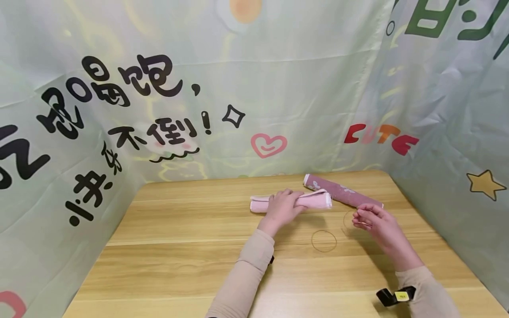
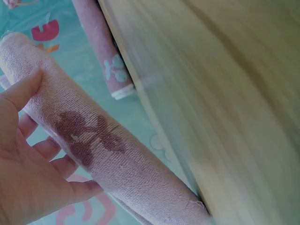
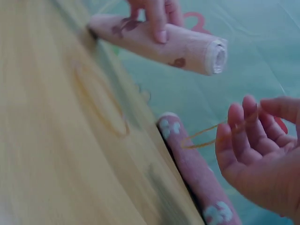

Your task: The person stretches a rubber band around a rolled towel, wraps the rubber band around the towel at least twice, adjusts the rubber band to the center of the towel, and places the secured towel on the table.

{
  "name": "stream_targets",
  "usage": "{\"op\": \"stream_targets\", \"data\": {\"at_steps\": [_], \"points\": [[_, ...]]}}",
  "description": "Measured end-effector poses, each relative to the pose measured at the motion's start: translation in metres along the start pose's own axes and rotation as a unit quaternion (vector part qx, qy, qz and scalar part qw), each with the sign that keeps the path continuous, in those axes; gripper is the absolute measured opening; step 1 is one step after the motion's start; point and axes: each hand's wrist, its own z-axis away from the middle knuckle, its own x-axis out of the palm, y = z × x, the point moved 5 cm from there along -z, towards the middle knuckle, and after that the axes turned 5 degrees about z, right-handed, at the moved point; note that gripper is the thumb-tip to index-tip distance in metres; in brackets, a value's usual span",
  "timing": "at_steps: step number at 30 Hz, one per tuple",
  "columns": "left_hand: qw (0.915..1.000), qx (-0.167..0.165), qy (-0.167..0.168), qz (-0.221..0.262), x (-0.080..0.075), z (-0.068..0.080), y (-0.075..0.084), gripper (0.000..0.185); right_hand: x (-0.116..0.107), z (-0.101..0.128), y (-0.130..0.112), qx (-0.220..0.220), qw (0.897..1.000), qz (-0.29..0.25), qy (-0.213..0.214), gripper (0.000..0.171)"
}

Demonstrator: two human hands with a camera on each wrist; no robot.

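My left hand (image 1: 285,202) lies over a light pink rolled towel (image 1: 316,201) on the wooden table (image 1: 179,247). In the left wrist view the thumb and fingers of that hand (image 2: 51,140) wrap the pink roll (image 2: 122,159). Just behind lies a darker mauve rolled towel (image 1: 342,191), angled to the right. My right hand (image 1: 361,218) hovers in front of the mauve roll and pinches a thin tan rubber band (image 1: 348,219). The right wrist view shows the band (image 3: 206,137) looped from the fingertips of that hand (image 3: 255,110), above the mauve roll (image 3: 197,173).
A second rubber band (image 1: 324,241) lies flat on the table between my hands, also visible as a ring (image 3: 101,101) in the right wrist view. Printed green fabric walls (image 1: 278,88) close in the table at the back and on both sides.
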Motion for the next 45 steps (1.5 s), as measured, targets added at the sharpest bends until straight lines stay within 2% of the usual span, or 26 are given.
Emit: {"op": "stream_targets", "data": {"at_steps": [2,5,9,12,17,20,28,32,37,44,45], "points": [[1.0000,-0.002,0.003,0.004,-0.002,0.003,-0.004,0.051,0.007,-0.004,0.001,0.003,0.994,-0.086,-0.065,0.036],[0.9999,-0.004,0.010,0.007,-0.004,0.007,-0.010,0.051,0.015,-0.009,0.003,0.017,0.971,-0.189,-0.143,0.049],[0.9996,-0.006,0.025,0.008,-0.009,0.013,-0.018,0.049,0.022,-0.013,0.006,0.029,0.950,-0.260,-0.173,0.052],[0.9993,-0.005,0.035,0.009,-0.013,0.016,-0.023,0.049,0.026,-0.017,0.008,0.029,0.946,-0.274,-0.171,0.052],[0.9988,-0.004,0.046,0.014,-0.019,0.024,-0.030,0.049,0.035,-0.022,0.012,0.035,0.956,-0.253,-0.144,0.056],[0.9984,-0.003,0.054,0.014,-0.021,0.028,-0.033,0.048,0.041,-0.023,0.015,0.046,0.957,-0.258,-0.125,0.058],[0.9976,-0.014,0.060,0.030,-0.031,0.037,-0.042,0.049,0.057,-0.033,0.017,0.043,0.948,-0.296,-0.113,0.051],[0.9960,-0.017,0.072,0.050,-0.038,0.040,-0.046,0.050,0.065,-0.038,0.017,0.048,0.933,-0.336,-0.120,0.046],[0.9923,-0.023,0.085,0.086,-0.043,0.043,-0.053,0.050,0.075,-0.044,0.018,0.065,0.919,-0.374,-0.109,0.030],[0.9883,-0.034,0.099,0.111,-0.048,0.047,-0.062,0.051,0.086,-0.055,0.029,0.088,0.873,-0.474,-0.067,0.033],[0.9881,-0.034,0.102,0.110,-0.049,0.047,-0.063,0.051,0.088,-0.057,0.031,0.087,0.870,-0.481,-0.066,0.034]]}}
